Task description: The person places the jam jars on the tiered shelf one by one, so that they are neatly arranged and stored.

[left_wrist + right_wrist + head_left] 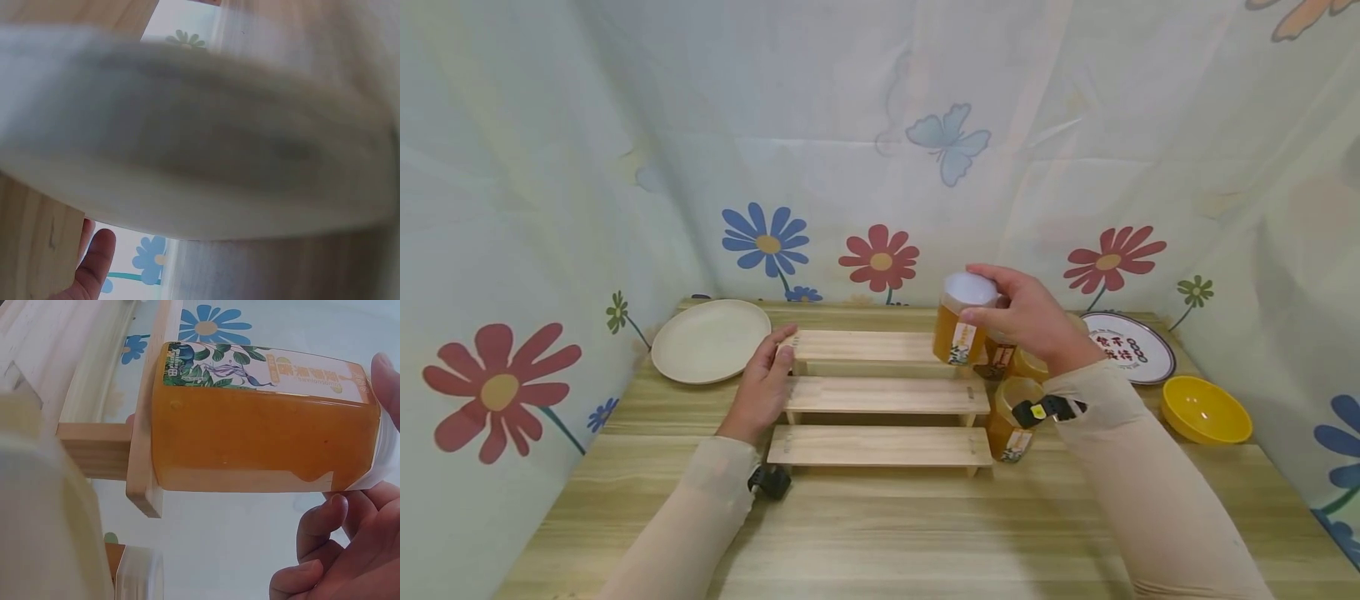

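Observation:
A honey-coloured jar (pixel 951 333) with a white lid stands upright at the right end of the top step of the three-step wooden rack (pixel 880 446). My right hand (pixel 1033 321) grips it by the lid, thumb and fingers on either side. In the right wrist view the base of the jar (pixel 262 437) meets the edge of the board (pixel 147 425). My left hand (pixel 763 387) holds the left end of the top step. Some of its fingers (pixel 97 259) show past the wood in the left wrist view, where a blurred pale shape covers much.
Several more amber jars, among them a front one (pixel 1011 425), stand right of the rack, partly behind my right arm. A cream plate (pixel 711 342) lies at the back left. To the right are a printed plate (pixel 1153 358) and a yellow bowl (pixel 1206 408). Flowered cloth surrounds the table.

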`<action>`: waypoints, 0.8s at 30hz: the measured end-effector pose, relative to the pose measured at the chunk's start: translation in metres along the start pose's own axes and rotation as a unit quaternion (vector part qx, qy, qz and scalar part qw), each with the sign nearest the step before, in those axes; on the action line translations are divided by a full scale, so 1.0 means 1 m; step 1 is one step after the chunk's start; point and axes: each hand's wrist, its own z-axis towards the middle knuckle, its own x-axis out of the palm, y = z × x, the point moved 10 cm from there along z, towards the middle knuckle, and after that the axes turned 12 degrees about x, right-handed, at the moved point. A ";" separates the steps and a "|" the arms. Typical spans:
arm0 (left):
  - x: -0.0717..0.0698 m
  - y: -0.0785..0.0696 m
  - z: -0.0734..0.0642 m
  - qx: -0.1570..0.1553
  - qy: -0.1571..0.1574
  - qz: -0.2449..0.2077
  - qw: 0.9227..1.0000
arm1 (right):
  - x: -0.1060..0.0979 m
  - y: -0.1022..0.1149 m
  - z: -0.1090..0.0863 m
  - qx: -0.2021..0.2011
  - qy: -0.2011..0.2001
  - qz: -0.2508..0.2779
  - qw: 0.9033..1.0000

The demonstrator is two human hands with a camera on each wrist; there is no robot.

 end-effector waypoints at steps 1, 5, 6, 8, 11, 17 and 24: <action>0.000 0.000 0.000 0.000 0.000 -0.001 1.000 | 0.001 0.000 0.001 -0.001 -0.001 0.000 1.000; 0.000 -0.001 0.000 0.000 0.000 -0.003 1.000 | 0.005 0.000 0.005 0.000 -0.001 0.009 1.000; 0.000 -0.002 0.000 0.001 0.000 -0.003 1.000 | 0.007 0.000 0.006 0.002 0.000 0.012 1.000; 0.001 -0.002 0.000 0.003 0.002 -0.003 1.000 | 0.009 -0.001 0.008 0.005 0.003 0.020 1.000; 0.001 -0.002 0.000 0.002 0.002 -0.004 1.000 | 0.013 0.000 0.010 0.006 0.011 0.027 1.000; 0.000 -0.003 0.000 0.000 0.000 -0.005 1.000 | 0.020 0.009 0.013 -0.017 0.014 0.016 1.000; 0.001 0.002 -0.001 -0.010 0.002 -0.008 1.000 | 0.028 0.014 0.015 -0.014 0.015 0.026 0.999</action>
